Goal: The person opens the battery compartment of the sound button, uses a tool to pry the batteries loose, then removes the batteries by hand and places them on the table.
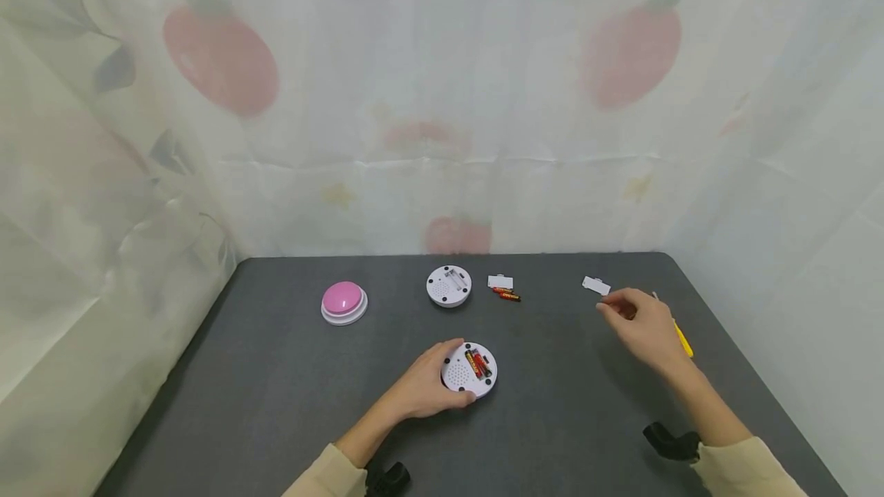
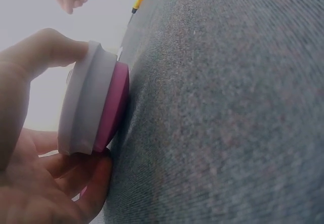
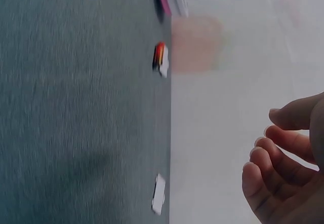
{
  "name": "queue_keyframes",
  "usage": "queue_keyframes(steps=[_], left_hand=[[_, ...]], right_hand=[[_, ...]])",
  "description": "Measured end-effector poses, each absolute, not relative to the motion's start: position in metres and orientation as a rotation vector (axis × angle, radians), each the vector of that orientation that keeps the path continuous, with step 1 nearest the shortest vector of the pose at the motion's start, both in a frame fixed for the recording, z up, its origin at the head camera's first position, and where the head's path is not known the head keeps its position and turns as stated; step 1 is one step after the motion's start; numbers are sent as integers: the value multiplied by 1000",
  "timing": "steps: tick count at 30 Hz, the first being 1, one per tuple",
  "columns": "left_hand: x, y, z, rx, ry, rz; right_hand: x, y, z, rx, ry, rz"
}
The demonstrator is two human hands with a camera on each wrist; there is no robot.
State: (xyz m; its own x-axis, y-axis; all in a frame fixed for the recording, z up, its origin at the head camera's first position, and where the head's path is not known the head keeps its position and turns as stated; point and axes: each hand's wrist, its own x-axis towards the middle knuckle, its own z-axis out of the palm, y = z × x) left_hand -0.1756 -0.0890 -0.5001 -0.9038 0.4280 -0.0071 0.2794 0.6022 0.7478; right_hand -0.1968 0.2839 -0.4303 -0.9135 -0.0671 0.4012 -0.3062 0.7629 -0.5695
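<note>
In the head view, the left hand [image 1: 427, 386] grips the rim of a round white device [image 1: 458, 374], which lies over the bench [image 1: 552, 413] with its battery side up; two batteries [image 1: 478, 363] sit in its compartment. Beyond that hand is a second white device [image 1: 440, 292], also battery side up, and farther to its left stands a pink-domed button [image 1: 343, 299]. Between the two hands, farther off, loose batteries [image 1: 509, 297] lie against a white cover [image 1: 500, 281]. The right hand [image 1: 642, 326] has loosely bent fingers and visibly holds nothing; another cover [image 1: 595, 285] lies just past its fingertips, and a yellow-handled tool [image 1: 684, 338] is partly hidden to its right.

In the left wrist view, thumb and fingers clasp the gripped device's white base, its pink dome facing the bench.

In the right wrist view, the right hand's fingers curve loosely around bare space, apart from the nearby cover.
</note>
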Motion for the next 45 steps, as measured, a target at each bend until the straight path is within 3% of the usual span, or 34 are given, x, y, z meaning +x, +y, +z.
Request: queue_keyframes(steps=[45], left_hand=[[-177, -88, -495, 575, 2637, 1159]], right_hand=[[-176, 164, -456, 960, -2729, 1135]])
